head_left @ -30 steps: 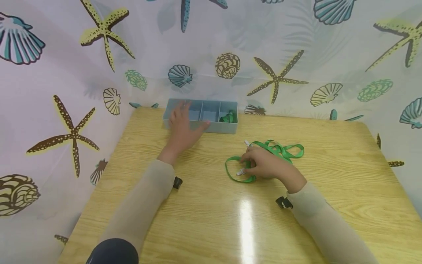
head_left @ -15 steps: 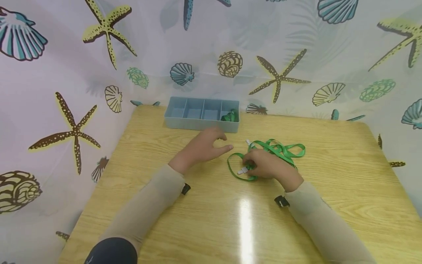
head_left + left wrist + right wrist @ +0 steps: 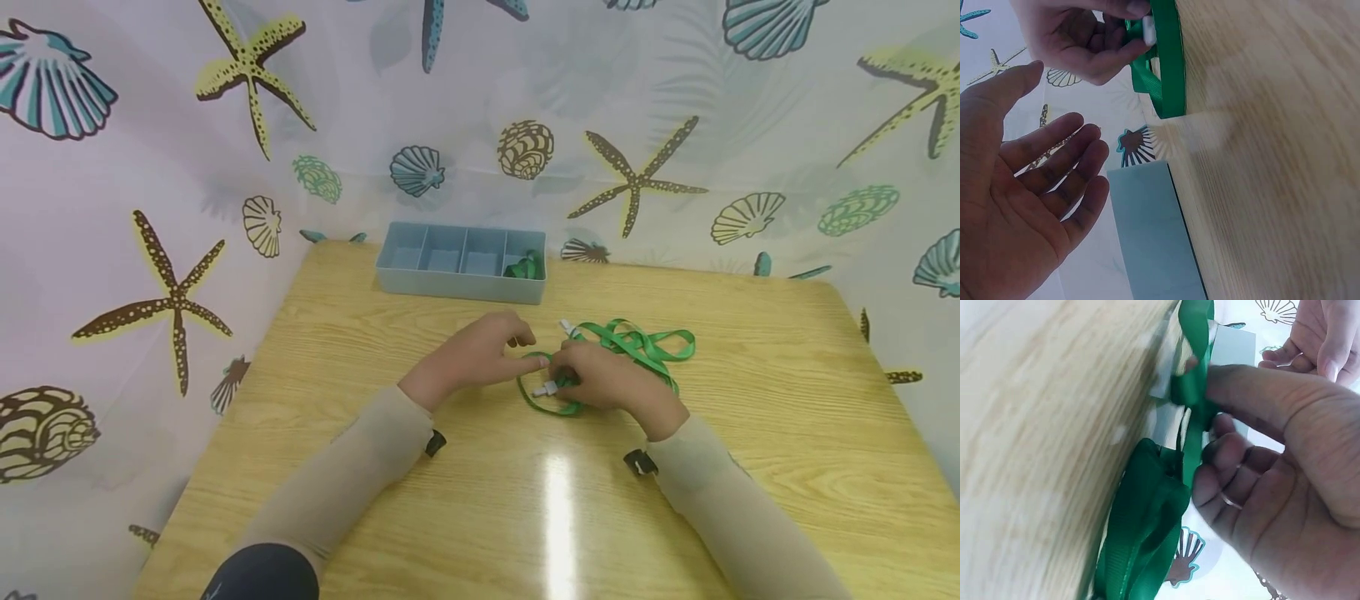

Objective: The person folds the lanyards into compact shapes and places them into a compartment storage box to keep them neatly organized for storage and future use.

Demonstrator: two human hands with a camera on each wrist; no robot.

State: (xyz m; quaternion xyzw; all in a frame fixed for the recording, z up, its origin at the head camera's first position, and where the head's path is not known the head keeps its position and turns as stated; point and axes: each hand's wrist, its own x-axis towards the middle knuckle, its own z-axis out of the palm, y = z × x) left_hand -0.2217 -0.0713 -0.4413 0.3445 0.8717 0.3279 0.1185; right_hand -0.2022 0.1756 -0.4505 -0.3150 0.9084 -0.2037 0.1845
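Observation:
My right hand pinches a green ribbon lanyard close to its white plastic clip. In the right wrist view, the ribbon passes between the thumb and fingers of that hand. My left hand hovers just left of it, palm facing right, thumb tip near the lanyard's loop. The left wrist view shows the left hand with loosely bent fingers and nothing in them. More green ribbon lies in loose loops behind the right hand, with another white clip at its left end.
A grey-blue box with several compartments stands at the back of the wooden table. Coiled green ribbon lies in its rightmost compartment. A curtain printed with shells and starfish hangs behind the table.
My left hand has come away from the box's left end, toward the right and nearer, to beside the right hand. The right hand stays almost in place, holding the lanyard.

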